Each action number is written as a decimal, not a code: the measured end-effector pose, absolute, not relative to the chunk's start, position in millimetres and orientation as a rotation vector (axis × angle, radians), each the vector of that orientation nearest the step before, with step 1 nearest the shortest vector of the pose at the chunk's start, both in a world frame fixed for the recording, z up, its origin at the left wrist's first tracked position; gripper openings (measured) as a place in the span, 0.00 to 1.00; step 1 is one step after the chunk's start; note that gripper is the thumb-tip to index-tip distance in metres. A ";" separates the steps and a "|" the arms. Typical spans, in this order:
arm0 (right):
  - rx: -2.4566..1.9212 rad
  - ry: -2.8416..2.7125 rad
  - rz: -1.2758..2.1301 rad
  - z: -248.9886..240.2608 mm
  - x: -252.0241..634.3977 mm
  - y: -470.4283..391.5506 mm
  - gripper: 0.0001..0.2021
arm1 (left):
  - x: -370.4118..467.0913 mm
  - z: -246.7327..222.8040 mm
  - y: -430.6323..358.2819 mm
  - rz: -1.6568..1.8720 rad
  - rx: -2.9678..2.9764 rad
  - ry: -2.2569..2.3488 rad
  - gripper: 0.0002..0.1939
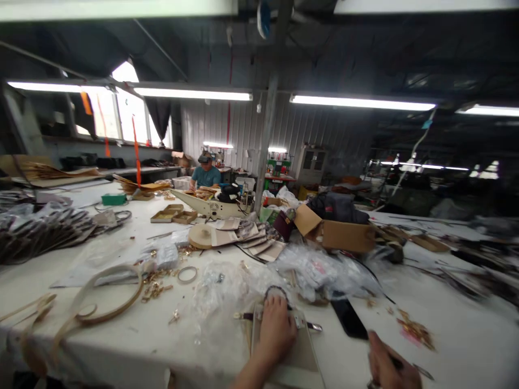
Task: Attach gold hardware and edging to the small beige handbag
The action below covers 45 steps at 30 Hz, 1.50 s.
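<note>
My left hand (278, 324) lies on a beige flat panel (302, 346) at the table's near edge. Its fingers are bent and pressed together over the panel's upper part. A dark strap with metal ends (314, 327) crosses the panel under that hand, and a dark patterned loop (276, 289) shows just past the fingertips. To the right, my right hand (389, 362) is closed, apart from the panel. Something dark, perhaps a tool handle, is in it; a thin metal piece (424, 371) shows beside the fingers. Blur hides its kind.
A black phone (348, 319) lies between my hands. Gold metal fittings (416, 329) are at right, more at left. Crumpled clear plastic (324, 270), a tape roll (200, 236) and a cardboard box (348, 235) lie beyond. A person (206, 174) sits across the table.
</note>
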State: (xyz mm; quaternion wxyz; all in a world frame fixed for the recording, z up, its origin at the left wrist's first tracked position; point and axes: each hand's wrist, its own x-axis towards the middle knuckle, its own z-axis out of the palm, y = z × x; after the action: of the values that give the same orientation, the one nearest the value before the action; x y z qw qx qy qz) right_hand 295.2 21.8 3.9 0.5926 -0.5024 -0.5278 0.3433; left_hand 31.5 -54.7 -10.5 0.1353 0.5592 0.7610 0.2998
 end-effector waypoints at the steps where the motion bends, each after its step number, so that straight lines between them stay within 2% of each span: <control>1: -1.167 -1.281 0.851 5.0 296.2 19.3 0.40 | 32.5 -4.0 -57.2 0.819 1.669 2.255 0.20; 3: -1.122 -1.333 0.916 7.3 296.7 17.3 0.40 | 31.8 4.7 -58.2 0.767 1.732 2.302 0.14; 11: -1.163 -1.302 1.015 23.6 283.1 34.3 0.39 | 20.9 -8.4 -38.3 0.746 1.729 2.232 0.10; 18: -0.865 -1.310 1.288 68.2 201.2 24.3 0.38 | 13.5 -6.1 -22.5 0.680 1.639 2.226 0.09; 25: -0.794 -1.494 1.162 64.1 129.4 29.4 0.38 | 11.3 7.2 -22.0 0.643 1.636 2.217 0.10; 35: -0.847 -1.409 1.202 46.2 123.6 34.9 0.39 | 9.9 16.9 -19.9 0.594 1.626 2.201 0.13; 45: -0.955 -1.553 0.973 37.1 117.4 40.6 0.38 | 3.6 22.2 -15.8 0.548 1.623 2.173 0.14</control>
State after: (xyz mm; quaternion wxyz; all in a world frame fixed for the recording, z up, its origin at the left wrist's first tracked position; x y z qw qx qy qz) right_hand 117.4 40.6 37.1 0.5121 -0.3968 -0.6455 0.4046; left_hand 3.6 -15.8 22.2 0.1863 0.5762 0.7716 0.1947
